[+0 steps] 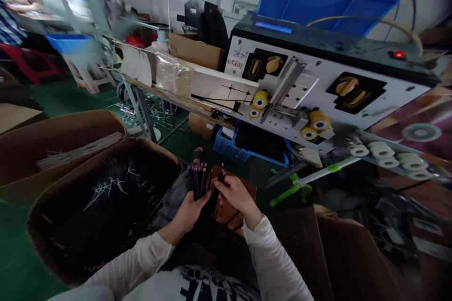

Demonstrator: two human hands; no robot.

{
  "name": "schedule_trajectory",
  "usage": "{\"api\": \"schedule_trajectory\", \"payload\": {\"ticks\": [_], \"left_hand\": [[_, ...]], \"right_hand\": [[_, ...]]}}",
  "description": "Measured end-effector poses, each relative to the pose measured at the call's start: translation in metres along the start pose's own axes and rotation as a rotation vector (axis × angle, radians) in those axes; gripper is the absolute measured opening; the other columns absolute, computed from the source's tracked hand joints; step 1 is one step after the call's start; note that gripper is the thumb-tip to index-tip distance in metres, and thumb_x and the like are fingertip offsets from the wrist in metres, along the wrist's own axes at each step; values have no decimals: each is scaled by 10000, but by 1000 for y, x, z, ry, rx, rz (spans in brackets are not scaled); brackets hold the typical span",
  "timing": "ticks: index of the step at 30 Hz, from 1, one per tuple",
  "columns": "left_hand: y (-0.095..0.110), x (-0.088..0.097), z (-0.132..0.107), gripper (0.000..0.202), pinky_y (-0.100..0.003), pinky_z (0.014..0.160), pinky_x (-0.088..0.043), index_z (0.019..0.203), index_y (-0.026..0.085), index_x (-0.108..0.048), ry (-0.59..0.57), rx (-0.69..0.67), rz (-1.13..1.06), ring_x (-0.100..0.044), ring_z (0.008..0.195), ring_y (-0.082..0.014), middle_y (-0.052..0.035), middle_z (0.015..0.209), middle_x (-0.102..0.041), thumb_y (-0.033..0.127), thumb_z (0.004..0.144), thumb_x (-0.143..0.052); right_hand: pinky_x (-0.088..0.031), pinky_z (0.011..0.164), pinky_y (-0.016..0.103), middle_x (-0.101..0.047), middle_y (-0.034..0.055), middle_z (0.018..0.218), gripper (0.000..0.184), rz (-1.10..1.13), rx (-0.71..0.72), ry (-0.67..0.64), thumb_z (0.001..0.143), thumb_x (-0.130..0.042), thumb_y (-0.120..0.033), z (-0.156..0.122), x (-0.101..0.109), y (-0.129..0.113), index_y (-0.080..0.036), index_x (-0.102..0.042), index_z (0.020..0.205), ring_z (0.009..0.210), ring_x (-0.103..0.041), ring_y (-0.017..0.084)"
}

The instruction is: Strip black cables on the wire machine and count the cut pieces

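Note:
My left hand [189, 210] is closed around a bundle of thin black cables [199, 181], whose pinkish tips point up and away from me. Just to its right, my right hand [236, 194] is also closed, the thumb and fingers pinching a smaller group of black cables [219, 182] with similar pink tips. The two bundles are side by side above my lap, close together. Their lower ends are lost in shadow. A brown-orange surface [231, 216] shows beneath my right hand.
At my left stands a cardboard box [33, 218] with black cables and white ties inside. A white-fronted machine [243, 54] with yellow rollers [260, 99] sits ahead on a bench. Below it is a blue crate [229, 149]; cardboard [296, 249] stands at right. A person's arm [24, 5] shows far left.

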State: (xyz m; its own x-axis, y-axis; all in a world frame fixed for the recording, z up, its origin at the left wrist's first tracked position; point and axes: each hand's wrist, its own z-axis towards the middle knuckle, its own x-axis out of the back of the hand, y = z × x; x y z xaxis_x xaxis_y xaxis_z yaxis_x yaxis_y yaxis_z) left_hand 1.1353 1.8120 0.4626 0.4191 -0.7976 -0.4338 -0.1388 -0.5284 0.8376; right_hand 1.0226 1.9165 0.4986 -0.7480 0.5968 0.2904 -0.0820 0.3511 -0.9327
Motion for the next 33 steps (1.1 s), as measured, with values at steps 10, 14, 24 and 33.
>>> {"api": "schedule_trajectory", "payload": {"ticks": [10,14,24,33], "left_hand": [[2,2,-3,385,-271,550,-513,841,102,-609,-111,134,8,-627,586,-168,-61,721,-661,438,692,-721],[4,5,-5,360,-328,653,-547,835,104,-599,-219,195,-41,-664,664,-207,-61,689,-649,426,716,-706],[3,18,-1,317,-285,587,-541,945,107,-589,-296,235,-131,-686,710,-226,-103,832,-670,354,767,-676],[1,18,-4,307,-440,736,-553,914,110,-582,-367,306,-191,-687,797,-289,-71,704,-652,357,763,-683]], "right_hand": [[-439,409,213,-572,-30,538,150,17,-5,-149,801,-578,-314,2,1,0,-171,-562,759,427,-579,134],[-460,433,205,-567,-42,551,182,91,14,-159,793,-603,-333,2,1,3,-165,-577,857,431,-560,110],[-502,419,232,-584,-49,681,648,106,134,19,814,-574,-239,-3,-7,-8,-329,-306,1396,443,-567,111],[-488,494,221,-601,-26,728,401,-5,233,83,791,-612,-202,-1,-4,-11,-297,-589,1180,503,-565,96]]}}
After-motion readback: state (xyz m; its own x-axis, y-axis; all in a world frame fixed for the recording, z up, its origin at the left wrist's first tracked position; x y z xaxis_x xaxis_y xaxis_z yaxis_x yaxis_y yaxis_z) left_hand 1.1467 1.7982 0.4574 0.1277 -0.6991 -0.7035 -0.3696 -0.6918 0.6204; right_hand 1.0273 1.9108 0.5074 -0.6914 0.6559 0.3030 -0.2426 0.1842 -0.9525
